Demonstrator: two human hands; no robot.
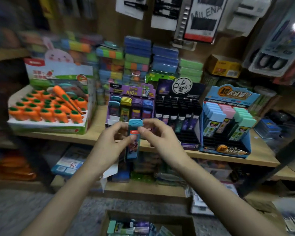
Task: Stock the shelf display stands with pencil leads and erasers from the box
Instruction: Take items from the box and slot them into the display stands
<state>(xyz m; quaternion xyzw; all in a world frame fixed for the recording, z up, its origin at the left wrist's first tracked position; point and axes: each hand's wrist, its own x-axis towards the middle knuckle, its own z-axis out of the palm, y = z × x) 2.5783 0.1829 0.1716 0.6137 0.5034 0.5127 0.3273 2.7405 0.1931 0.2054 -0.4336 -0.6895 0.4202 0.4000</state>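
- Orange carrot-shaped erasers [41, 109] with green tops stand in rows in a white and green cardboard tray [46, 127] on the left of the wooden shelf [260, 155]. A pink bunny picture sticks up behind the tray.
- Next is a purple display stand [132, 92]. It has four rows of slim lead cases: blue, yellow, purple and blue. The front slots of the left row look bare.
- A black display stand [178, 113] sits just beside it, with dark slim cases standing in neat rows.
- A blue display stand [226, 132] is on the right. It holds tall boxes with blue, pink and mint green caps.
- Stacks of flat, bright packs are piled behind the stands.
- The left hand [112, 142] holds a blue pencil lead case [132, 142] upright. The thumb presses on the front and the fingers curl behind it.
- The right hand [157, 133] pinches the top part of the same case with thumb and first finger. The other fingers are loosely curled.
- The case is in the air, in front of the purple stand and just above the shelf edge.
- A brown cardboard box [150, 223] sits low down between the arms. It has more small cases inside, mint, purple and blue.
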